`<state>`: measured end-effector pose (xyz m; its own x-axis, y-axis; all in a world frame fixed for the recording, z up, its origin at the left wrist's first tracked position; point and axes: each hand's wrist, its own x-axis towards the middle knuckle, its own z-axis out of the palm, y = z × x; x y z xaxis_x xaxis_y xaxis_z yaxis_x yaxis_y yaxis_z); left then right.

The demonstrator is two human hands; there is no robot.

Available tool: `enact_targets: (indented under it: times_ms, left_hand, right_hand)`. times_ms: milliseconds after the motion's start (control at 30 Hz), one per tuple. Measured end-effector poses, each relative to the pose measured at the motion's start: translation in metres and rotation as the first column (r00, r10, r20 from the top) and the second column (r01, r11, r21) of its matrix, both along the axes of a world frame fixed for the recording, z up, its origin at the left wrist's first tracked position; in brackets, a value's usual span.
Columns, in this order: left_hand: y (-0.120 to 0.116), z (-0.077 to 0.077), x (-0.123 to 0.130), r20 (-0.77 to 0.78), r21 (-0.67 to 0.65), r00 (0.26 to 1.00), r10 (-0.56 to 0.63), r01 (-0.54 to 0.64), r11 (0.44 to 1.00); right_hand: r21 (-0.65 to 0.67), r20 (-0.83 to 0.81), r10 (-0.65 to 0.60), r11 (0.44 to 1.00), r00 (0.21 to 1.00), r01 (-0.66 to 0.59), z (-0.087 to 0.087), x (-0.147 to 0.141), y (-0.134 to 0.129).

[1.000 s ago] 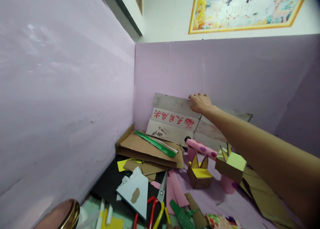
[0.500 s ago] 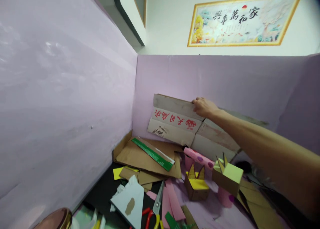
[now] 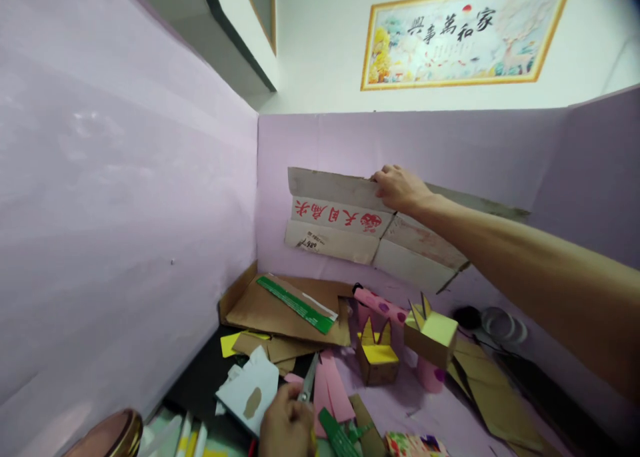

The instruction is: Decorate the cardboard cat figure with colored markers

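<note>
My right hand (image 3: pixel 399 189) grips the top edge of a long flattened cardboard box (image 3: pixel 337 200), grey-white with red printed characters, and holds it up off the tabletop before the back wall. At the bottom my left hand (image 3: pixel 286 425) is closed over the handles of a pair of scissors (image 3: pixel 307 381); only the blades show clearly, pointing away from me. A torn white piece of card (image 3: pixel 249 385) with a brown patch lies just left of this hand. Pink paper strips (image 3: pixel 330 385) and a green scrap (image 3: pixel 336 433) lie to its right.
Brown cardboard (image 3: pixel 290 310) with a green strip lies at the back left. Two small cardboard boxes with pointed ears, one yellow-topped (image 3: pixel 379 365), one pale-topped (image 3: pixel 431 335), stand at centre right. A clear tape roll (image 3: pixel 500 325) sits further right. Lilac walls (image 3: pixel 150 197) enclose the table.
My right hand has lifted the flattened box higher, and its lower edge is now clear of the things below. My left hand has come into view and closed on the scissors.
</note>
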<state>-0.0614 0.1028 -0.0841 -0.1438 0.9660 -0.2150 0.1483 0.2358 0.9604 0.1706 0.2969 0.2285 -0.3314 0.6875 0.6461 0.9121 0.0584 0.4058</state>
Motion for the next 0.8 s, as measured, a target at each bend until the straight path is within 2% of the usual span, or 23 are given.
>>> enact_targets:
  times_ms: [100, 267, 433, 633, 800]
  left_hand:
    - [0.035, 0.015, -0.003, 0.287, -0.102, 0.937, 0.199, -0.177, 0.979]
    - [0.077, 0.039, 0.002, 0.5, -0.261, 0.775, 0.386, -0.29, 0.921]
    - [0.097, 0.057, 0.008, 0.514, -0.392, 0.702, 0.494, -0.32, 0.862]
    - [0.105, 0.071, 0.008, 0.42, -0.414, 0.692, 0.587, -0.43, 0.802]
    - [0.12, 0.068, 0.005, 0.469, -0.323, 0.706, 0.531, -0.423, 0.847]
  right_hand:
    - [-0.021, -0.01, 0.012, 1.0, 1.0, -0.012, -0.012, 0.002, 0.006]
    - [-0.055, -0.053, -0.003, 0.998, 0.999, 0.0, -0.03, 0.005, 0.018]
    - [-0.084, -0.096, -0.015, 0.996, 0.995, 0.007, -0.039, 0.014, 0.024]
    - [-0.118, -0.143, -0.006, 0.993, 0.99, -0.011, -0.049, 0.023, 0.029]
    - [-0.147, -0.138, -0.006, 0.989, 0.99, -0.014, -0.056, 0.019, 0.032]
